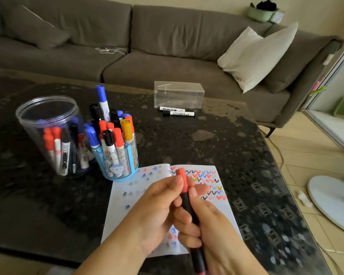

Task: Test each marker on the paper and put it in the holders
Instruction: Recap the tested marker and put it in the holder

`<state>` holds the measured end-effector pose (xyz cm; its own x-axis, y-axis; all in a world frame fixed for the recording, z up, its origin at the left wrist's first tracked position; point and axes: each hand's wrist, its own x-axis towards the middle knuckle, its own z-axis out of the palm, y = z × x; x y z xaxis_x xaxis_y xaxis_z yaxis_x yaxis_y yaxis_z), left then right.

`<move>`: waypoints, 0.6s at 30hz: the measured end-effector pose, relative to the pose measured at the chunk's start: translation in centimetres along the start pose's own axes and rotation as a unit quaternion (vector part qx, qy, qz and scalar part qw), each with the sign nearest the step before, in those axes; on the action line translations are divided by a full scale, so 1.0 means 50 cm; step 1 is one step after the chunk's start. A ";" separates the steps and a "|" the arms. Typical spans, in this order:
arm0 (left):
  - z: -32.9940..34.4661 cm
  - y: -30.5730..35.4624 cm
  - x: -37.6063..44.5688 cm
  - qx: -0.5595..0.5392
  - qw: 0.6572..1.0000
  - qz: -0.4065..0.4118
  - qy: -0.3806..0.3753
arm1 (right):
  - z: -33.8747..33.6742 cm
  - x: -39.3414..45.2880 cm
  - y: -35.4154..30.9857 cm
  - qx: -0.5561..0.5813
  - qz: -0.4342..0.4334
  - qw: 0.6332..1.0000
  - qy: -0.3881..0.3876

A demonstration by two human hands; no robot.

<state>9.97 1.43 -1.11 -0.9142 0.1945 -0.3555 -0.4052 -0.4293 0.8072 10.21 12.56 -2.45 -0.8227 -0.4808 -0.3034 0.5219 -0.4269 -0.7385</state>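
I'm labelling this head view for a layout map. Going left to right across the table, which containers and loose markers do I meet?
Clear round plastic jar with markers → blue pen holder crammed with markers → clear rectangular plastic box, with two loose black-and-white markers lying just in front of it.

left hand pinching, right hand gripping, fingers curled
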 end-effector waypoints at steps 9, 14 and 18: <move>-0.043 0.005 0.030 0.043 0.981 0.105 0.158 | -0.036 -0.007 0.098 -0.432 -0.119 0.877 0.171; -0.057 -0.004 0.031 0.187 0.946 0.094 0.248 | -0.058 -0.014 0.047 -0.322 -0.118 0.924 0.167; -0.061 0.000 0.026 0.266 0.927 0.088 0.250 | -0.064 -0.016 0.007 -0.252 -0.128 0.947 0.152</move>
<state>8.78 -1.01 -3.02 -0.9073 -0.3278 -0.2633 -0.3124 0.1065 0.9440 10.34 15.24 -4.36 -0.9743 -0.1367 -0.1791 0.1865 -0.0437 -0.9815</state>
